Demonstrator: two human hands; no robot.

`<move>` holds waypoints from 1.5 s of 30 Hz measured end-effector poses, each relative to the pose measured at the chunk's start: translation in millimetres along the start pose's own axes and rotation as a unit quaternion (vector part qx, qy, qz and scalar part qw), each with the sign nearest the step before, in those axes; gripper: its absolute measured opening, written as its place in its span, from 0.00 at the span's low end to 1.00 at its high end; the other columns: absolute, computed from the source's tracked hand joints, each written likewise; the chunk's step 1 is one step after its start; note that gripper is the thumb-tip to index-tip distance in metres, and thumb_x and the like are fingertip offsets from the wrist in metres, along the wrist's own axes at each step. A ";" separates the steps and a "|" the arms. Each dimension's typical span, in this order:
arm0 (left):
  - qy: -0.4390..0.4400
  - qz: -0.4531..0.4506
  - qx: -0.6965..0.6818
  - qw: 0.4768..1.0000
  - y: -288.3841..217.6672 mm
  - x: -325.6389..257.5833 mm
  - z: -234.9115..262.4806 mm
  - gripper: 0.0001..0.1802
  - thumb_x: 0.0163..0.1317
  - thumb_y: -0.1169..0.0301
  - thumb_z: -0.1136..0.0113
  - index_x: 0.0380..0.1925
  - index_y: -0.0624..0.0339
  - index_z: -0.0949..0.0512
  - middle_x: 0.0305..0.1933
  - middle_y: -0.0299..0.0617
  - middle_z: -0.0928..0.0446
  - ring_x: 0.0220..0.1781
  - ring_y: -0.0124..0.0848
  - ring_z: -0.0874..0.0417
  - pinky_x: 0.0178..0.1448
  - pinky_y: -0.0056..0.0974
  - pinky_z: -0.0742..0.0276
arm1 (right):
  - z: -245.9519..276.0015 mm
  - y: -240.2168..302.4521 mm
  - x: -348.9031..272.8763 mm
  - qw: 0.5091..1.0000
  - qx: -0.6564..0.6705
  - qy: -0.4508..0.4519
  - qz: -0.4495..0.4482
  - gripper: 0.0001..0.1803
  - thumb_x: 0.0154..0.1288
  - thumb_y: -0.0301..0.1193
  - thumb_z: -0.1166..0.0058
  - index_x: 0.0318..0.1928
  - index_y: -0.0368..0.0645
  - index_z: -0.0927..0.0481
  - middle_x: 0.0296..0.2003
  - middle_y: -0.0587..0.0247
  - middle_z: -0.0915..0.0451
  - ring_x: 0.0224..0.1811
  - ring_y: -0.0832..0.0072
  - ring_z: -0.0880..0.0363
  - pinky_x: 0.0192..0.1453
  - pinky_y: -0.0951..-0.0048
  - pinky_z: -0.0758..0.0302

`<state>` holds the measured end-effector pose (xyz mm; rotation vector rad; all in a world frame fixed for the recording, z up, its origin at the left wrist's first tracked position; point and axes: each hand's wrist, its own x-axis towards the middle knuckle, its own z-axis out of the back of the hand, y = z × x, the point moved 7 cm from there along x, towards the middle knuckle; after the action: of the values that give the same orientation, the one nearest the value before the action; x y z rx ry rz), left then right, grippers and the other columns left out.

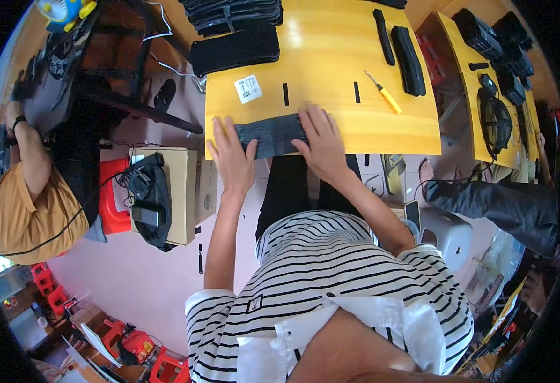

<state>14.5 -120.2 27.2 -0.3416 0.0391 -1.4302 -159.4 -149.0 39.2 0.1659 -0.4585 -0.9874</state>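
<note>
One yellow table (pixel 331 45), and at its near edge one dark grey fabric piece (pixel 270 137). Left hand (pixel 231 157) flat, fingers spread, on its left end; right hand (pixel 321 143) pressing open-palmed on its right. Two short black strips (pixel 286 94), one yellow-handled screwdriver (pixel 383 92) beyond.

Screwdriver (pixel 383 93) right of fabric piece (pixel 272 137)

the right hand (pixel 321 143) lies flat over the right end of the dark folded fabric piece (pixel 270 137), and the left hand (pixel 231 156) hides its left edge. the label on the small white tag (pixel 248 89) is too small to read. the stack of black pieces (pixel 232 13) is cut off by the top edge. the 2 short black strips (pixel 286 94) are too small to identify.
</note>
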 end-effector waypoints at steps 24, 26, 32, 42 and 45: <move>0.018 0.286 -0.678 0.677 55.8 -8.7 -19.0 0.08 0.54 0.77 0.40 0.35 0.62 0.22 0.28 0.31 0.22 0.24 0.16 0.28 0.28 0.23 0.35 | 7.0 -73.8 -12.9 0.779 0.531 -0.031 -0.332 0.11 0.55 0.24 0.42 0.39 0.35 0.20 0.21 0.80 0.32 0.23 0.90 0.40 0.28 0.87 0.42; 0.042 0.275 -0.660 0.697 55.1 0.7 -11.9 0.08 0.55 0.75 0.41 0.36 0.61 0.22 0.26 0.30 0.22 0.25 0.15 0.27 0.28 0.22 0.35 | 4.2 -73.7 -6.7 0.770 0.543 -0.007 -0.336 0.10 0.55 0.24 0.43 0.38 0.35 0.20 0.22 0.80 0.31 0.24 0.91 0.39 0.29 0.87 0.41; -0.003 0.267 -0.636 0.724 73.0 48.0 13.3 0.08 0.51 0.78 0.38 0.33 0.62 0.23 0.25 0.30 0.23 0.23 0.16 0.28 0.27 0.23 0.37 | 5.3 -71.0 52.1 0.806 0.526 -0.045 -0.269 0.06 0.54 0.22 0.43 0.34 0.36 0.20 0.18 0.80 0.33 0.20 0.90 0.40 0.24 0.85 0.42; -0.060 0.205 -0.573 0.791 125.1 184.5 25.3 0.13 0.48 0.78 0.36 0.36 0.66 0.25 0.22 0.34 0.23 0.20 0.19 0.29 0.23 0.25 0.38 | -26.4 -85.4 188.6 0.820 0.516 -0.061 -0.238 0.11 0.53 0.20 0.43 0.39 0.34 0.23 0.19 0.78 0.33 0.21 0.90 0.38 0.26 0.87 0.40; -0.052 0.218 -0.562 0.796 141.4 205.0 11.6 0.15 0.47 0.80 0.36 0.37 0.65 0.26 0.22 0.35 0.23 0.20 0.19 0.29 0.22 0.25 0.37 | -37.7 -89.9 208.7 0.850 0.460 -0.069 -0.245 0.11 0.53 0.20 0.43 0.39 0.34 0.23 0.19 0.77 0.32 0.21 0.89 0.37 0.26 0.87 0.38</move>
<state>183.6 -303.0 38.4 -1.2992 0.8570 -0.7733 -114.4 -374.9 37.1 1.1332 -1.0395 -1.2100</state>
